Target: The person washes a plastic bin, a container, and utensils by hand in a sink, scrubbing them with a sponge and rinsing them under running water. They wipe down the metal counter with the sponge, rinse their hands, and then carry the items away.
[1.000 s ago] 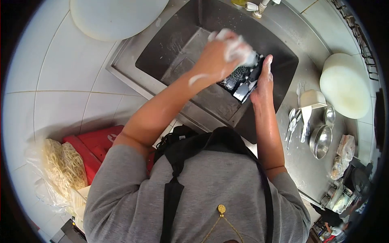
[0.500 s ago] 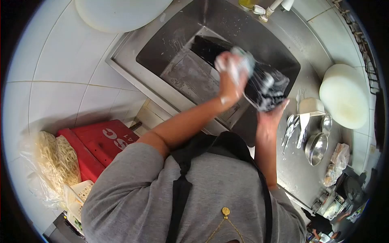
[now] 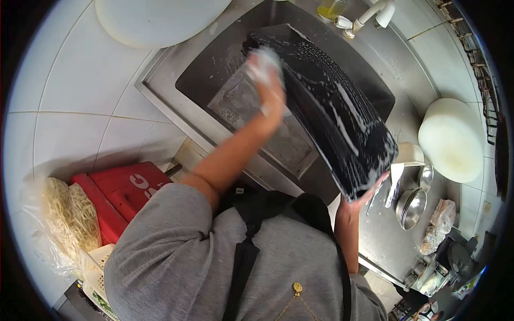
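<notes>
A long black plastic tub [image 3: 332, 107], streaked with white suds, is tilted up over the steel sink [image 3: 214, 59]. My right hand [image 3: 362, 200] grips its near end, with the fingers partly behind it. At the tub's far left side is my left hand [image 3: 266, 85], smeared by motion. It is closed on a pale, foamy sponge [image 3: 266, 58], whose outline is blurred. Suds also cling to my left wrist. On the sink floor, below the tub, is a wet, flat rectangular area.
A white faucet [image 3: 375, 13] and a container of yellow liquid [image 3: 332, 8] stand at the back. Steel bowls [image 3: 412, 208], utensils and a round white board [image 3: 451, 140] sit on the right counter. A red bin [image 3: 120, 187] and bagged noodles [image 3: 69, 214] are at left.
The tub has been raised and turned, showing a longer sudsy side. My left hand has swept up and left with the sponge; my right hand is lower, still at the tub's near end.
</notes>
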Motion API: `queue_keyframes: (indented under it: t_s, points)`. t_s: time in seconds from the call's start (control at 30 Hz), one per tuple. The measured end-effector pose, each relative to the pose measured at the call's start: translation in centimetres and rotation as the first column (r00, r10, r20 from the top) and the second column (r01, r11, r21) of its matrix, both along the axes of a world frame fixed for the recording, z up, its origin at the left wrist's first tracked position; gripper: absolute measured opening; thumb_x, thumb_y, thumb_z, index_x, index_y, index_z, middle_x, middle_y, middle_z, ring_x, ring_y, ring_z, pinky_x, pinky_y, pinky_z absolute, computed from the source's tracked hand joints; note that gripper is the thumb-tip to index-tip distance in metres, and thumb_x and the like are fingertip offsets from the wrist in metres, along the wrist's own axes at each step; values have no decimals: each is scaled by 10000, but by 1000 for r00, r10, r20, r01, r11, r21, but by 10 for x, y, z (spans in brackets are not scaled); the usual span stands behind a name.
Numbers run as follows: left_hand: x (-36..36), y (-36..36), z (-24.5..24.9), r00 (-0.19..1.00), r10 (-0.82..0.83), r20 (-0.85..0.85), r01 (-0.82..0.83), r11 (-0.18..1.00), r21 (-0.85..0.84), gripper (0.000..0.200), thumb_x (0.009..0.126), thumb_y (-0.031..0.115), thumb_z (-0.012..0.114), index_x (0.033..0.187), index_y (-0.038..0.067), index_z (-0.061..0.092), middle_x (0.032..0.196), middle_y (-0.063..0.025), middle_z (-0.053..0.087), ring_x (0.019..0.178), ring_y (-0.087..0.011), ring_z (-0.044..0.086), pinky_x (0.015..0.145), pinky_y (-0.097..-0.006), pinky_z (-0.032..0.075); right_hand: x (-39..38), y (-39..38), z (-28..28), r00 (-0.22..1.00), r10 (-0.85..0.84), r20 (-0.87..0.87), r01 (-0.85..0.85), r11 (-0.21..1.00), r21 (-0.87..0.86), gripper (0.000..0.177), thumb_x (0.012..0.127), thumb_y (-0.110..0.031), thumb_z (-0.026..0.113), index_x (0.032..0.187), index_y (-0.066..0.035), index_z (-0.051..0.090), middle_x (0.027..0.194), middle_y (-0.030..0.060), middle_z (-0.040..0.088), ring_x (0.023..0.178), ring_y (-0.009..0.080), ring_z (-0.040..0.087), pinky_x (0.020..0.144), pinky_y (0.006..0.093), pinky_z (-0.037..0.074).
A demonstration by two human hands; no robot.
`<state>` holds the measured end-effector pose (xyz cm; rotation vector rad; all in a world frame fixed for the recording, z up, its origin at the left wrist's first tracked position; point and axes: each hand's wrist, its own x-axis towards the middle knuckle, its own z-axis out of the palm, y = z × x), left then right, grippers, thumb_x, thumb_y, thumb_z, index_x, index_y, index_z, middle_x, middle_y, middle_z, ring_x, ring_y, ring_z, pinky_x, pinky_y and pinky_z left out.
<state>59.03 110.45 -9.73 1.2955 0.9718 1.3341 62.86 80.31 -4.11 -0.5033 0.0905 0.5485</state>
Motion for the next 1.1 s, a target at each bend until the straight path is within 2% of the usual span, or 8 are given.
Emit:
queue_keyframes:
  t_s: [0.1, 0.3, 0.47, 0.5, 0.6, 0.73, 0.87, 1.1]
  points:
    - [-14, 98, 12, 676, 60, 735, 477, 725, -498, 289, 924, 294, 459, 1125, 101, 536, 1099, -101, 602, 1032, -240, 567, 883, -407, 468, 5, -31, -6, 999, 17, 49, -7, 979, -202, 769, 873, -636, 409, 1427, -121, 274, 1467, 115, 265, 1309, 308, 327, 1092, 482, 286]
    - [-32, 138, 80, 535, -152, 831, 716, 605, -350, 251, 874, 228, 586, 1076, 81, 602, 962, -85, 651, 871, -243, 645, 754, -414, 543, 40, -4, 20, 898, 412, 158, -416, 909, -6, 864, 819, -720, 388, 1405, -87, 329, 1404, 147, 377, 1293, 311, 361, 1090, 464, 288]
    - [-28, 145, 132, 463, -441, 768, 712, 701, -27, 299, 901, 236, 558, 1121, 33, 564, 1019, -120, 634, 905, -237, 628, 801, -377, 527, 132, -33, -38, 703, 684, 193, -302, 533, -790, 885, 733, -792, 423, 1065, 17, 555, 1002, 95, 622, 910, 175, 577, 816, 322, 459]
    - [-22, 169, 111, 42, -731, 681, 853, 381, 357, 317, 905, 261, 558, 1124, 32, 564, 1039, -108, 629, 901, -210, 625, 776, -353, 525, 136, -9, -30, 466, 864, 189, -298, 354, -886, 882, 725, -796, 423, 1050, 13, 557, 968, 84, 616, 873, 169, 568, 782, 314, 452]
    - [2, 122, 135, 360, -600, 714, 873, 486, -32, 344, 901, 298, 565, 1118, 31, 565, 1016, -95, 636, 860, -180, 627, 727, -315, 524, 137, 53, -18, 273, 932, 240, -454, 344, -822, 850, 733, -778, 444, 1043, 6, 554, 925, 72, 607, 827, 168, 556, 743, 308, 443]
    - [18, 70, 143, 399, -888, 229, 913, 407, -12, 365, 830, 314, 658, 1029, 9, 631, 909, -56, 650, 834, -143, 621, 762, -269, 493, 56, 151, 110, 768, 593, 243, -471, 779, -414, 759, 822, -679, 463, 1131, 10, 543, 1030, 103, 633, 915, 211, 608, 828, 372, 482]
    - [24, 58, 133, 441, -774, -453, 892, 325, 314, 194, 796, 216, 658, 881, 44, 688, 1027, -90, 632, 930, -225, 610, 784, -338, 483, 68, 149, 60, 547, 834, 77, -564, 435, -702, 697, 835, -502, 611, 1317, -38, 416, 1249, 96, 537, 1175, 218, 497, 981, 411, 404]
    - [-36, -45, 113, 576, -266, -773, 806, 341, 483, 606, 709, 63, 589, 1287, 221, 499, 1370, -75, 427, 1226, -324, 451, 1056, -429, 329, 44, 168, 19, 841, 541, -10, -516, 796, -316, 756, 829, -688, 425, 1260, -69, 470, 1248, 76, 534, 1146, 237, 511, 994, 401, 393]
